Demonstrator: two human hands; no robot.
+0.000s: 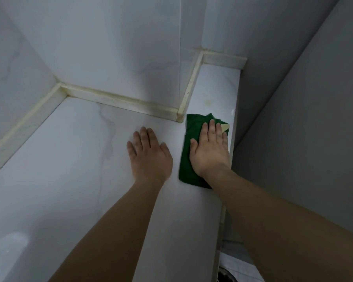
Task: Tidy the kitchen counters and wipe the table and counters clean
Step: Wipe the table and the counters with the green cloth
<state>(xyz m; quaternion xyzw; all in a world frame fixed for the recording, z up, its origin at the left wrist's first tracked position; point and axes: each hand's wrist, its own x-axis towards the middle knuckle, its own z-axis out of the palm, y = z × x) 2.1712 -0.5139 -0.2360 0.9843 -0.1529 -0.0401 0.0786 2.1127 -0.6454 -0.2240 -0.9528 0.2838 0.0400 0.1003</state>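
Observation:
A folded green cloth (192, 127) with a pale yellow tag lies on the white marble-look counter (73, 151), close to the counter's right edge. My right hand (210, 149) presses flat on the cloth with straight fingers, covering most of it. My left hand (149, 155) rests flat on the bare counter just left of the cloth, fingers straight and spread a little. A faint yellowish stain (208, 102) shows on the counter beyond the cloth.
Tiled walls (110, 47) enclose the counter at the back and left, with a protruding wall corner (180, 117) just behind the cloth. A yellowed upstand strip (118, 101) runs along the walls. A grey panel (293, 129) stands to the right; floor tiles (238, 267) show below.

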